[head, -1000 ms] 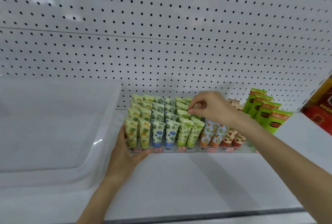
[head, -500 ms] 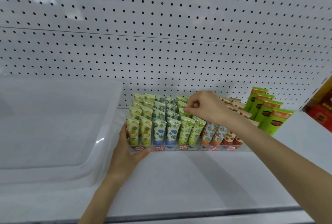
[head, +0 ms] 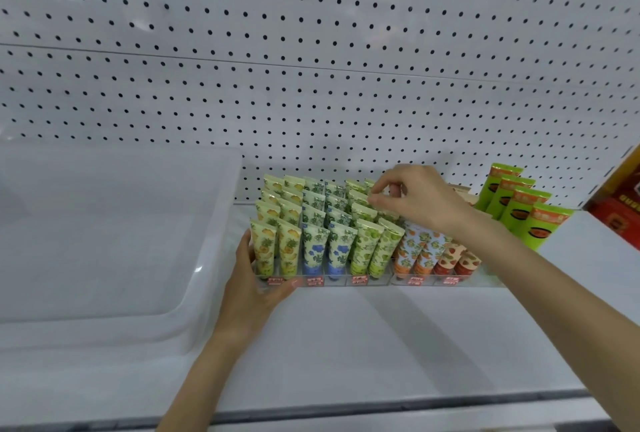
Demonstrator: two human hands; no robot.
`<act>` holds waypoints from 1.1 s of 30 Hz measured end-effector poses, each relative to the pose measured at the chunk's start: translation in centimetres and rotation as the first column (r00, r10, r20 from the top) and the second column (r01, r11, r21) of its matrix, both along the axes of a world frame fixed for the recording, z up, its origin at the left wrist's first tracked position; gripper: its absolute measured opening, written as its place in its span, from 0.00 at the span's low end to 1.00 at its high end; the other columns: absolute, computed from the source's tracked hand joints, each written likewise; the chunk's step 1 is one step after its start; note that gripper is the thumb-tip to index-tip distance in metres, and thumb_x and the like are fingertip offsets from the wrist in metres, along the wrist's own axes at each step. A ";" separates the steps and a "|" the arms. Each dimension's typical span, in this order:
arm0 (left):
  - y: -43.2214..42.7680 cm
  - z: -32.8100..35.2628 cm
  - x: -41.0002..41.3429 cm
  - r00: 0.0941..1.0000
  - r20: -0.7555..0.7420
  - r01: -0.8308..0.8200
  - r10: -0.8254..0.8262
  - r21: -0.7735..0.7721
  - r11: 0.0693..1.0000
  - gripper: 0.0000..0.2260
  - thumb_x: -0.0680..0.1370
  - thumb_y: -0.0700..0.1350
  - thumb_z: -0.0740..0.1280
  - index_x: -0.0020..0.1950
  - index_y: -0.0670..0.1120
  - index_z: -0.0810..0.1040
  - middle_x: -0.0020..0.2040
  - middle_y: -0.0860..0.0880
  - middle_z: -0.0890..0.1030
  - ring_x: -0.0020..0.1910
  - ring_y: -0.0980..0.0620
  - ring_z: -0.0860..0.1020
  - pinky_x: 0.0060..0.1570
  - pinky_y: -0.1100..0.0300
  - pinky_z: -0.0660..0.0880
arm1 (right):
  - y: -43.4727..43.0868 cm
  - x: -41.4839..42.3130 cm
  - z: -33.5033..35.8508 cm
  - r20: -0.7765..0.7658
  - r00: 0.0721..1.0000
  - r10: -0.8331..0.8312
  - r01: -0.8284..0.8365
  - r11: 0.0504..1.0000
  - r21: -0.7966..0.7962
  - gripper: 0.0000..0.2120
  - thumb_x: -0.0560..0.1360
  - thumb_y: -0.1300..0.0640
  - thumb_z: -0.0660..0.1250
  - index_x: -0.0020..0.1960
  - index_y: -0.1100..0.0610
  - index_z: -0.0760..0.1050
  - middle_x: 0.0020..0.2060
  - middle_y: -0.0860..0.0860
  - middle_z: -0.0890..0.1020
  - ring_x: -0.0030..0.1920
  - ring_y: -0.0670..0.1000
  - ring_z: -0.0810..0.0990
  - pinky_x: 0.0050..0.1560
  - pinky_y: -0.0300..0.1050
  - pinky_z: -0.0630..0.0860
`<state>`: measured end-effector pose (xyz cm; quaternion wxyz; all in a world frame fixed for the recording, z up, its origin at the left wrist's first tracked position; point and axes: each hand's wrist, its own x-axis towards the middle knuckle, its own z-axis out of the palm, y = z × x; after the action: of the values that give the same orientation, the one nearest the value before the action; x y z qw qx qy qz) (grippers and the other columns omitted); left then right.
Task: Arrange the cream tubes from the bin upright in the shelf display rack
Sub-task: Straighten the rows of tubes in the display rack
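1. Pegboard (head: 311, 92): white back panel with rows of dark holes, spanning the far side. A horizontal seam (head: 242, 61) crosses its upper part.
2. Shelf (head: 381, 338): white, flat. A dark strip (head: 415, 404) runs along its near edge.
3. Green tubes (head: 519, 206): four, upright, with orange labels. They stand in a row on the shelf at right, the farthest near the pegboard.
4. Red box (head: 620, 220): far right, beyond the pegboard's end, cut off by the frame edge. A yellow pack (head: 628, 172) sits above it.
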<state>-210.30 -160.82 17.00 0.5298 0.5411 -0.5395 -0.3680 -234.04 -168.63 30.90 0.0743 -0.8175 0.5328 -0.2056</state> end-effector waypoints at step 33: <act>0.4 0.4 0.2 0.999 0.039 0.015 -0.016 0.036 0.999 0.36 0.68 0.41 0.76 0.67 0.60 0.59 0.57 0.63 0.74 0.48 0.77 0.73 0.39 0.81 0.69 | 3.1 -0.3 -1.5 -0.006 1.000 0.006 -0.007 0.997 -0.079 0.05 0.72 0.51 0.71 0.40 0.52 0.80 0.28 0.48 0.71 0.29 0.45 0.69 0.33 0.31 0.63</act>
<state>-210.07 -160.45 17.37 0.5064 0.5536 -0.5473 -0.3710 -234.34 -165.55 29.42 0.0411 -0.8221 0.5217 -0.2242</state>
